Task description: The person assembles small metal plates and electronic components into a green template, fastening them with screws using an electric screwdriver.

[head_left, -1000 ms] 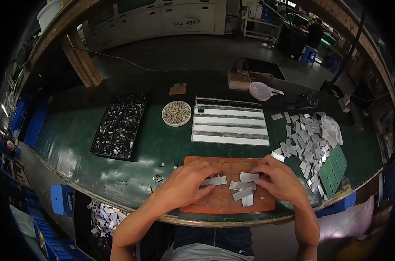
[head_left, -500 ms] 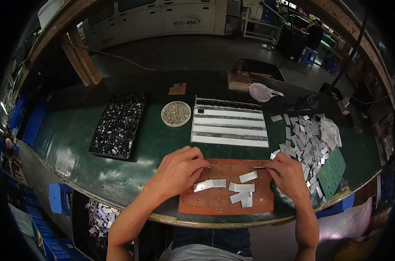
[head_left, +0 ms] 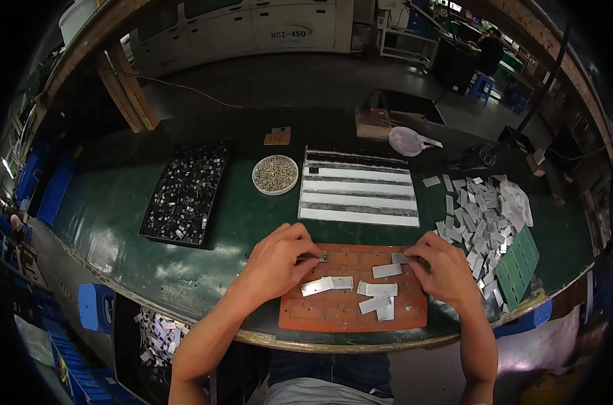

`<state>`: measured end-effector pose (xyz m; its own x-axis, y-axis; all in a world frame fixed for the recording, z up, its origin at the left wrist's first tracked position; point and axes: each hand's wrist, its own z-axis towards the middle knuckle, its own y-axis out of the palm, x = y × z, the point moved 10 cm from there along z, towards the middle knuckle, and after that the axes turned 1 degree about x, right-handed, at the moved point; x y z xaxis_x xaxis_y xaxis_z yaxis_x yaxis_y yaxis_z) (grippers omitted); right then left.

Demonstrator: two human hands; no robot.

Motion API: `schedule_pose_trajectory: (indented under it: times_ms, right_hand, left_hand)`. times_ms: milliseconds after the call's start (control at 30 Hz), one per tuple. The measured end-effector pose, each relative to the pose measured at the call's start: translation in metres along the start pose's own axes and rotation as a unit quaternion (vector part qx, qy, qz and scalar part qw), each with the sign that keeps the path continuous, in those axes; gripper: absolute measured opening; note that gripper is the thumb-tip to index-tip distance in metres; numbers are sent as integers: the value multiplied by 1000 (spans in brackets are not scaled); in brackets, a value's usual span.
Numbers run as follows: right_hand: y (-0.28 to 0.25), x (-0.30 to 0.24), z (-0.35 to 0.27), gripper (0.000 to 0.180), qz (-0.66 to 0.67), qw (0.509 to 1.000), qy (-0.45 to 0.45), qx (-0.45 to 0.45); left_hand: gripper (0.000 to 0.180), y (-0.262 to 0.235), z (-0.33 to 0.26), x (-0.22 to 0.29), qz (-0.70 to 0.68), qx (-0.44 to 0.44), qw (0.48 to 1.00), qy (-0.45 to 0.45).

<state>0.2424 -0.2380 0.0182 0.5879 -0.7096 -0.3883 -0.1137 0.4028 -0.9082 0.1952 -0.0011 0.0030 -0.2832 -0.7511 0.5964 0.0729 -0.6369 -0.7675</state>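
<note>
Pinching a small metal piece (head_left: 318, 256) with my left hand (head_left: 279, 260), fingers curled shut on it at the orange board's (head_left: 333, 314) upper left edge. My right hand (head_left: 445, 270) grips a metal plate (head_left: 402, 258) at the board's upper right. Loose plates (head_left: 377, 289) lie between my hands. Worktop (head_left: 246, 223) beyond holds a black tray (head_left: 185, 192), a white bowl (head_left: 275, 175), white strips (head_left: 357, 196), a plate heap (head_left: 478, 219) right and a green panel (head_left: 519, 260) near the edge.

Two bare forearms, left hand (head_left: 278, 260) and right hand (head_left: 447, 270) ungloved, no rings, grey shirt, dark trousers
</note>
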Motion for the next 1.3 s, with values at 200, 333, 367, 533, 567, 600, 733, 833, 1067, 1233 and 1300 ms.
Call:
schedule_pose_trajectory:
  times_ms: [200,333,367,533,567,600,733,833,1067,1233,1300]
  right_hand:
    - [18,-13,1,25,60,994,-55,-67]
    - [19,-19,3,21,72,990,-93,-77]
    - [20,-19,4,20,86,989,-84,-85]
    - [23,-22,13,18,85,988,-93,-91]
    - [22,-24,14,18,102,986,-89,-97]
    - [22,-22,13,18,101,986,-89,-98]
    - [21,-20,9,20,99,986,-93,-94]
    - [23,-22,13,18,103,985,-102,-97]
    - [24,-26,23,11,133,985,-94,-53]
    - [23,-32,13,9,35,989,-143,20]
    - [26,-34,12,9,43,988,-151,5]
  left_hand:
    - [8,4,0,-2,-22,-8,1000,6]
    - [9,7,2,-3,-5,9,1000,-1]
    - [9,7,2,0,-4,9,1000,5]
    - [13,6,0,0,-13,7,1000,22]
    - [16,6,-2,6,-26,-5,999,31]
    - [19,4,-5,14,-37,-18,998,40]
    - [25,9,-17,28,10,-85,995,47]
    - [22,10,-22,18,-8,-91,996,21]
    - [16,10,-25,4,-87,-110,989,-53]
    - [14,-22,-20,6,-82,7,996,-32]
    - [16,-33,-22,3,-94,29,994,-53]
